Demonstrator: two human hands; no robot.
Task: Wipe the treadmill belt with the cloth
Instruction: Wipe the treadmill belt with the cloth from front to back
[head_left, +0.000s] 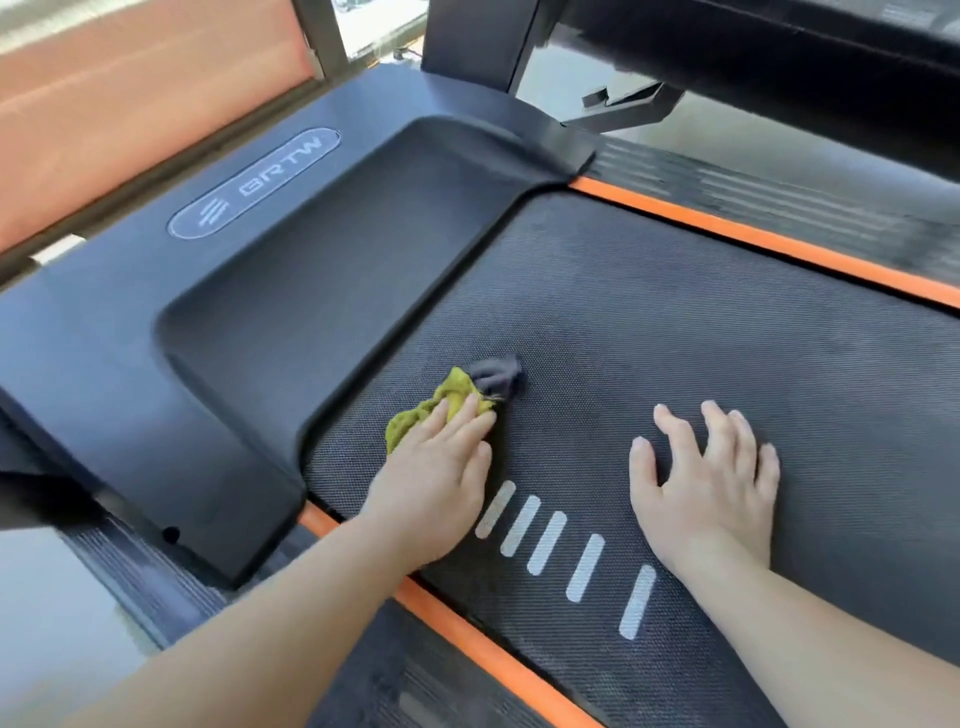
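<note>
- Yellow-green cloth (415, 418), crumpled into a small wad, lying on the treadmill belt (675, 312) near its front edge, just beside the black motor cover (234, 338).
- Pinned there under the left hand (441, 467): fingers straight and close together, laid over the wad, pressing rather than clutching.
- Dark, motion-blurred patch (498, 376) touching the wad's far side; impossible to tell whether more fabric or something else.
- Right hand (711, 478) well apart to the side, palm down on bare belt, fingers spread wide, holding nothing; probably bracing.
- Row of white stripes (545, 540) printed on the belt between the two hands; orange trim (753, 234) along both belt edges.
- Likely soft, light and limp in handling: prone to bunching up and to slipping out from under a flat palm on the textured, grippy-looking surface.
- Best taken from above, palm over the middle of the wad, fingertips reaching its leading edge, loose corners tucked underneath.
- Judged mid-wipe at the front corner, with most of the belt toward the right and rear apparently not yet wiped.
</note>
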